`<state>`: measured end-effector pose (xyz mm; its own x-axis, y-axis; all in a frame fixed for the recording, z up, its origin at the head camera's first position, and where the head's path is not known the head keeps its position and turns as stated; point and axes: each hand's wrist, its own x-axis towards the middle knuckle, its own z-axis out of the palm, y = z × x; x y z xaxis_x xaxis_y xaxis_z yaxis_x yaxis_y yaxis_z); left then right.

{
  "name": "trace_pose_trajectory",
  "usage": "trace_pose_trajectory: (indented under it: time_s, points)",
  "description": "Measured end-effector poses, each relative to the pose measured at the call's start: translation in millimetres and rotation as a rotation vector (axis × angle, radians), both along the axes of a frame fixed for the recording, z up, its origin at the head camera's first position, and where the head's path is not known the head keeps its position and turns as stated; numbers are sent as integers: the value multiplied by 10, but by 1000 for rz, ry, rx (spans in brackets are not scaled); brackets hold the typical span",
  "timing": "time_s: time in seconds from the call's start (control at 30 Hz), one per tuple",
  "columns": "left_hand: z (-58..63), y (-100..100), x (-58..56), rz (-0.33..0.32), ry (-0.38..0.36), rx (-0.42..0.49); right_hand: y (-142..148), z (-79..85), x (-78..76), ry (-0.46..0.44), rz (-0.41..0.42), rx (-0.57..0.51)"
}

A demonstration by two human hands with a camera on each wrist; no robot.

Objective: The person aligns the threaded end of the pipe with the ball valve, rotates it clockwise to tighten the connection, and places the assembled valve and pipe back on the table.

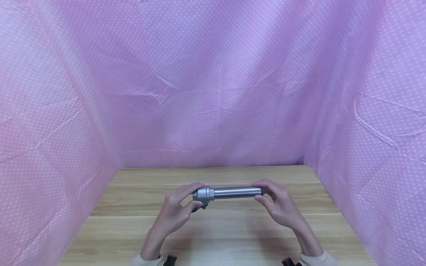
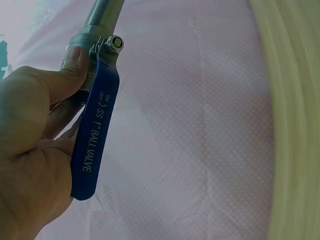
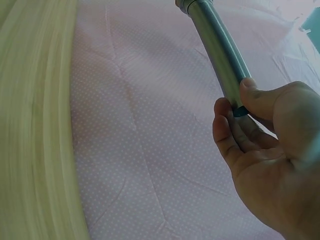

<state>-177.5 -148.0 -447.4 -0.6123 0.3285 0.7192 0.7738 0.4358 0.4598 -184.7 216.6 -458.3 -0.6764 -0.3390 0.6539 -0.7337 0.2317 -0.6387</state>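
Note:
A steel ball valve point(image 1: 203, 193) with a blue lever handle point(image 2: 96, 132) is joined to a shiny metal pipe point(image 1: 237, 192). My left hand point(image 1: 178, 208) grips the valve body between thumb and fingers, and the lever lies along the palm side, marked "SS 1" BALL VALVE". At the pipe's other end my right hand point(image 1: 279, 205) pinches it between thumb and fingers. The two pieces form one line, held nearly level above the table. In the right wrist view the pipe point(image 3: 220, 52) slants up from the fingertips toward the valve, which is mostly out of frame.
Beneath the hands lies a wooden table point(image 1: 219, 236) with light grain. Pink dotted cloth point(image 1: 213, 92) hangs behind it and along both sides. Dark wrist devices point(image 1: 170, 260) show at the bottom edge by the cuffs.

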Motion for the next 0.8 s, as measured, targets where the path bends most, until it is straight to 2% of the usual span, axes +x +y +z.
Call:
trace_pose_trajectory:
  time_s: [0.13, 0.4, 0.6, 0.67, 0.8]
  points:
    - [-95, -6, -73, 16, -58, -8, 8, -79, -62, -45, 1, 5]
    - [-295, 6, -208, 19, -168, -9, 24, -258, -180, -171, -45, 91]
    - [-424, 17, -274, 30, -255, -19, 13, -394, -253, -179, -93, 159]
    - [-468, 19, -291, 37, -294, -23, 10, -436, -271, -185, -100, 171]
    - [-545, 13, -306, 37, -432, -36, 10, -523, -299, -202, -116, 213]
